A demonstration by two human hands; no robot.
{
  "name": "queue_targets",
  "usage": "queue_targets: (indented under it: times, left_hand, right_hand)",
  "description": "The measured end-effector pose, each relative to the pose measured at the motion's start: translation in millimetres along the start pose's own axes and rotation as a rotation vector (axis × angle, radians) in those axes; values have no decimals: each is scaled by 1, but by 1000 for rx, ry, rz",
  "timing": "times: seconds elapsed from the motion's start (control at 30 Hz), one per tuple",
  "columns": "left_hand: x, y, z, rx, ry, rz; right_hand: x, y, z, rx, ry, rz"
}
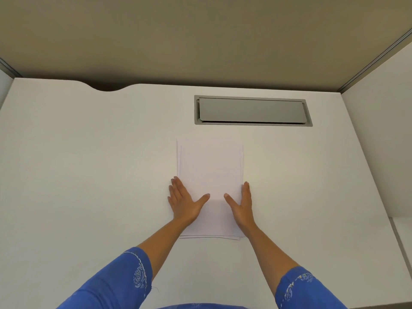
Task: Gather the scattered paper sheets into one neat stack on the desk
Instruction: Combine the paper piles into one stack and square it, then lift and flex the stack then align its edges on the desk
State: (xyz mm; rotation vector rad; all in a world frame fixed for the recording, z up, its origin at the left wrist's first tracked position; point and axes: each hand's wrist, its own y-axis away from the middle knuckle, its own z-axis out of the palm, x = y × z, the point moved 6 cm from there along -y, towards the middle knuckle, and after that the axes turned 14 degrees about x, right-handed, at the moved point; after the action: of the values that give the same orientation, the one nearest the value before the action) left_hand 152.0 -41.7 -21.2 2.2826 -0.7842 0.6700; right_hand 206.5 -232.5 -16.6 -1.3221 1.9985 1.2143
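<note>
Grey cable-port lid [252, 110] set flush in the top at approx 1 o'clock, shut. Beige partition [200, 36] along the back, w/ metal trim strip [376, 56] at 2 o'clock.

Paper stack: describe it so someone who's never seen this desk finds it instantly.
On the white desk, look just nearer than the grey cable hatch. The paper stack lies there, flanked by the left hand and right hand. It is the only loose item, its lower sheet edges slightly offset.
</note>
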Motion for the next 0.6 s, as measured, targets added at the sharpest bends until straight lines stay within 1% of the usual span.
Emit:
queue_targets:
  times: [0.1, 0.2, 0.33, 0.47, 0.6]
  left_hand:
    - [2, -5, 1, -55, -2, 72]
    - [6, -6, 4, -80, -12, 97]
    - [10, -11, 3, -84, 79, 37]
    - [9, -19, -6, -25, 30, 25]
    - [18, -46, -21, 21, 233, -64]
  right_hand:
    - [-8, -10, 2, -11, -56, 35]
    - [-13, -16, 7, -19, -82, 73]
    - [-13, -25, 3, 6, -107, 108]
    - [-22, -36, -5, -22, -145, 92]
    - [-33, -53, -11, -25, -170, 98]
